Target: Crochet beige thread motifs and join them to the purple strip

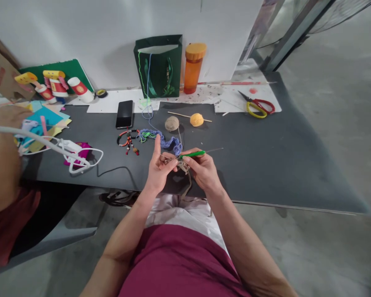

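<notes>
My right hand [203,170] pinches a green-handled crochet hook [192,154], whose thin metal shaft points to the right. My left hand [161,167] is just left of it, with the index finger raised and the other fingers curled around the strands at a small tan crochet piece [183,167]. A tan yarn strand hangs from that piece below the hands. Beyond my hands, a ball of tan yarn [172,123] lies on the dark table top [250,156]. Beside it, a yellow yarn ball [197,119] sits on a wooden stick.
A blue crocheted strip [167,138], beaded keychain [128,141] and black phone [124,114] lie left of the hands. Farther back are yellow-and-red scissors [256,105], a green gift bag [158,66] and an orange bottle [193,68]. A second person's arm [3,161] is at far left by craft paper [46,121].
</notes>
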The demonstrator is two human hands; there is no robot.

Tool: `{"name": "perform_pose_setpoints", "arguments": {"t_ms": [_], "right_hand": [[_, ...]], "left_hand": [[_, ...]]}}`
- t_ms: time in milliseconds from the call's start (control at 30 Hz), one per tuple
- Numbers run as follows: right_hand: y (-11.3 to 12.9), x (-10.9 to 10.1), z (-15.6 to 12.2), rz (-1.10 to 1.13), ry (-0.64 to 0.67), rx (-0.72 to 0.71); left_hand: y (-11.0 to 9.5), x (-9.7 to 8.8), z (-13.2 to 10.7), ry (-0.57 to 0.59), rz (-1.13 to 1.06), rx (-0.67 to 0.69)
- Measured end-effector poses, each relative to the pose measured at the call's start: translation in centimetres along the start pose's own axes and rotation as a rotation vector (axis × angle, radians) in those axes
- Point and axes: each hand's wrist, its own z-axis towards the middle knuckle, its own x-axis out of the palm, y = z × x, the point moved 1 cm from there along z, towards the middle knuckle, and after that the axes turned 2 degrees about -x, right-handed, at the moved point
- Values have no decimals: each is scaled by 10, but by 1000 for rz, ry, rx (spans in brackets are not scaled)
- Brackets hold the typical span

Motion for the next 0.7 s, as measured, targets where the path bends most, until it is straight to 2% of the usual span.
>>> {"name": "perform_pose_setpoints", "arguments": {"t_ms": [200, 700], "right_hand": [[-1, -2, -2, -9, -2, 23], [2, -1, -7, -10, -55, 84]], "left_hand": [[-5, 1, -5, 26, -57, -68], [-1, -5, -12, 1, -48, -155]]}}
